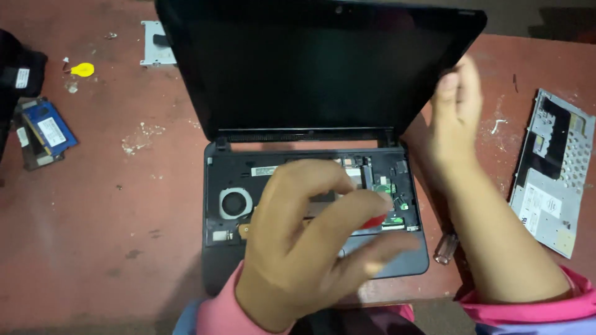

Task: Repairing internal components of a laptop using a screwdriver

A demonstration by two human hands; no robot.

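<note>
Opened laptop mid-counter with keyboard off and fan exposed, left hand just over its base, fingers pinched on red-handled tool, right hand blurred at screen's right edge, grip unclear, removed keyboard far right.

A dark, unlit laptop screen is seen upright at the far middle. White rectangular labels are borne by the blue drive at left and the grey cover at right.
</note>
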